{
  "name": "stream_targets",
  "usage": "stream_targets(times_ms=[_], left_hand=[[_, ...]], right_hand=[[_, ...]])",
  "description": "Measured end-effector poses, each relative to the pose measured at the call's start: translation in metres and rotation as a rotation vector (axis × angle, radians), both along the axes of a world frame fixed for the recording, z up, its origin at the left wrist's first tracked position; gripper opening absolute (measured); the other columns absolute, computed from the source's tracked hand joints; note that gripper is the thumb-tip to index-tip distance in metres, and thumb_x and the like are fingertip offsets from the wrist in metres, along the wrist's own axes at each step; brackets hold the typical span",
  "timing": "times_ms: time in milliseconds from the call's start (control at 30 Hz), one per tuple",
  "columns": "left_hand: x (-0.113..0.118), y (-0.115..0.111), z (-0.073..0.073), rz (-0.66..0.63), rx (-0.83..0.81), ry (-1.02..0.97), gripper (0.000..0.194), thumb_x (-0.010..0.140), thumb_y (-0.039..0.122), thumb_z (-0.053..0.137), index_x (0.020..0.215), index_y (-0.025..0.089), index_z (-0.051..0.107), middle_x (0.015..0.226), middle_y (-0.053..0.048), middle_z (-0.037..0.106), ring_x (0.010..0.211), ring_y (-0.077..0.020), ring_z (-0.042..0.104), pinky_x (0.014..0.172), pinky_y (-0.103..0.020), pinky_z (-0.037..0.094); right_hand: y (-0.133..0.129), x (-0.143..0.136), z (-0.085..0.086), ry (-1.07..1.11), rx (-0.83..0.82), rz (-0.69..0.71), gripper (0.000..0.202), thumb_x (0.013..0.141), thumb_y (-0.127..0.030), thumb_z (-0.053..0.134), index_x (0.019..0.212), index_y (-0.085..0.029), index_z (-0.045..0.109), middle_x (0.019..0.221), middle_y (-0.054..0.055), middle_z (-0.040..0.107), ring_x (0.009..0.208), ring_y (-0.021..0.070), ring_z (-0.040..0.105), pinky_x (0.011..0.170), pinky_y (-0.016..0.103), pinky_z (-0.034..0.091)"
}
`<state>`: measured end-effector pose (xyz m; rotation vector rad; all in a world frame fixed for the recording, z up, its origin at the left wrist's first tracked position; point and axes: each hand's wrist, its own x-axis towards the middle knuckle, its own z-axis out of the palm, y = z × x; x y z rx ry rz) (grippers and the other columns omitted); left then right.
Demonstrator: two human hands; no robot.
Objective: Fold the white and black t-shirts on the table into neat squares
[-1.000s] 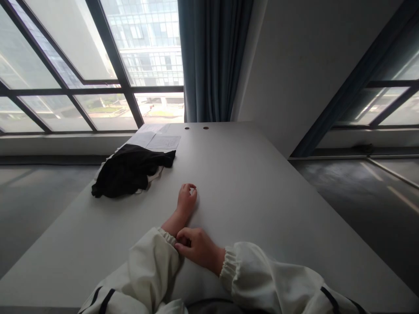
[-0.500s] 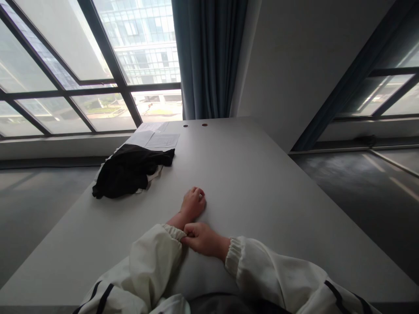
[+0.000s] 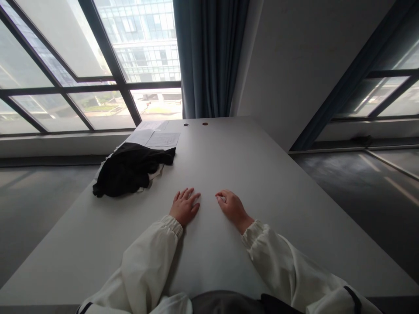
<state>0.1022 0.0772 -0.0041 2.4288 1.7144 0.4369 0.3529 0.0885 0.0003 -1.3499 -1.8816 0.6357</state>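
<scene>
My left hand [image 3: 185, 206] rests palm down on the white table [image 3: 222, 261], its fingers spread and nothing in them. To its right, my right hand [image 3: 233, 210] is closed, with the fingers curled in and the thumb by the forefinger. Nothing shows in it. A gap of bare tabletop lies between the two hands. Both wrists come out of the elastic cuffs of a cream jacket; the left sleeve [image 3: 147, 255] and the right sleeve [image 3: 281, 257] reach over the near table edge. Nearest to the left hand is a crumpled black cloth [image 3: 126, 172], which neither hand touches.
Sheets of paper [image 3: 163, 139] lie behind the cloth at the far left of the table. Two round holes, one of them a dark hole [image 3: 204, 124], are near the far edge. Beyond stand a blue curtain [image 3: 209, 61] and large windows [image 3: 150, 100].
My right hand has let go of the left sleeve's cuff and moved right and forward. My left hand has drawn slightly back to the left, and its fingers have spread out on the table.
</scene>
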Motion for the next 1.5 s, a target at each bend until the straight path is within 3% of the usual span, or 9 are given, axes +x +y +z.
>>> stream_targets(times_ms=[133, 300, 433, 533, 633, 767, 1000, 1167, 1500], left_hand=[[0.01, 0.018, 0.001, 0.088, -0.035, 0.075, 0.051, 0.104, 0.043, 0.052, 0.153, 0.036, 0.057, 0.168, -0.007, 0.046, 0.158, -0.0328, 0.036, 0.129, -0.065, 0.021], [0.027, 0.051, 0.001, 0.096, -0.068, -0.005, 0.053, 0.101, 0.047, 0.053, 0.153, 0.037, 0.058, 0.17, -0.005, 0.043, 0.159, -0.0332, 0.032, 0.131, -0.064, 0.016], [0.036, 0.075, 0.0, 0.211, -0.039, -0.328, 0.034, 0.093, 0.035, 0.064, 0.125, 0.032, 0.076, 0.154, -0.007, 0.061, 0.148, -0.031, 0.048, 0.131, -0.056, 0.019], [0.041, 0.093, 0.004, 0.291, -0.014, -0.44, 0.025, 0.097, 0.035, 0.058, 0.108, 0.024, 0.077, 0.132, -0.012, 0.073, 0.126, -0.0303, 0.065, 0.119, -0.053, 0.041], [0.045, 0.121, 0.02, 0.313, 0.002, -0.55, 0.03, 0.103, 0.041, 0.049, 0.104, 0.022, 0.072, 0.107, -0.01, 0.075, 0.095, -0.0213, 0.072, 0.09, -0.038, 0.057], [0.044, 0.153, 0.044, 0.277, 0.047, -0.621, 0.031, 0.107, 0.042, 0.043, 0.107, 0.021, 0.066, 0.101, -0.007, 0.073, 0.077, -0.0141, 0.068, 0.072, -0.027, 0.054], [0.022, 0.107, 0.027, 0.049, 0.052, -0.33, 0.01, 0.092, 0.029, 0.067, 0.085, 0.023, 0.07, 0.103, -0.008, 0.072, 0.101, -0.0244, 0.067, 0.1, -0.04, 0.049], [0.013, 0.075, 0.011, 0.017, 0.057, -0.125, 0.019, 0.099, 0.031, 0.058, 0.105, 0.024, 0.075, 0.124, -0.013, 0.069, 0.119, -0.0303, 0.062, 0.106, -0.047, 0.045], [0.024, 0.063, 0.005, 0.176, 0.113, 0.077, 0.043, 0.1, 0.032, 0.054, 0.141, 0.026, 0.066, 0.15, -0.013, 0.06, 0.139, -0.0332, 0.053, 0.117, -0.05, 0.04]], right_hand=[[0.018, 0.005, -0.009, -0.37, 0.119, 0.064, 0.037, 0.097, -0.026, 0.059, 0.13, -0.017, 0.074, 0.146, 0.017, 0.065, 0.138, 0.0283, 0.056, 0.123, 0.046, 0.037], [0.041, -0.006, -0.009, -0.646, 0.063, 0.12, 0.055, 0.105, -0.038, 0.056, 0.158, -0.025, 0.054, 0.168, 0.015, 0.044, 0.155, 0.0334, 0.039, 0.129, 0.057, 0.024], [0.054, -0.011, -0.007, -0.618, 0.119, 0.098, 0.046, 0.106, -0.036, 0.056, 0.148, -0.022, 0.065, 0.16, 0.014, 0.055, 0.147, 0.0293, 0.049, 0.126, 0.048, 0.031], [0.056, -0.011, -0.009, -0.538, 0.149, 0.066, 0.035, 0.106, -0.029, 0.053, 0.131, -0.017, 0.075, 0.147, 0.013, 0.066, 0.135, 0.0241, 0.058, 0.121, 0.038, 0.039], [0.056, -0.01, -0.013, -0.493, 0.166, 0.036, 0.031, 0.104, -0.027, 0.055, 0.123, -0.017, 0.077, 0.141, 0.012, 0.069, 0.131, 0.0236, 0.06, 0.118, 0.037, 0.041], [0.059, -0.007, -0.015, -0.489, 0.17, 0.041, 0.03, 0.102, -0.025, 0.056, 0.124, -0.019, 0.076, 0.14, 0.012, 0.069, 0.129, 0.0236, 0.06, 0.116, 0.038, 0.043], [0.073, 0.009, -0.009, -0.587, 0.19, 0.223, 0.042, 0.101, -0.029, 0.06, 0.141, -0.022, 0.07, 0.152, 0.012, 0.062, 0.14, 0.0266, 0.055, 0.122, 0.042, 0.038], [0.092, 0.023, -0.007, -0.623, 0.156, 0.375, 0.05, 0.102, -0.037, 0.061, 0.151, -0.029, 0.063, 0.162, 0.009, 0.054, 0.148, 0.0277, 0.05, 0.126, 0.046, 0.034], [0.085, 0.009, -0.015, -0.613, 0.128, 0.113, 0.05, 0.104, -0.032, 0.055, 0.15, -0.014, 0.062, 0.162, 0.017, 0.053, 0.151, 0.0266, 0.047, 0.129, 0.043, 0.031]])
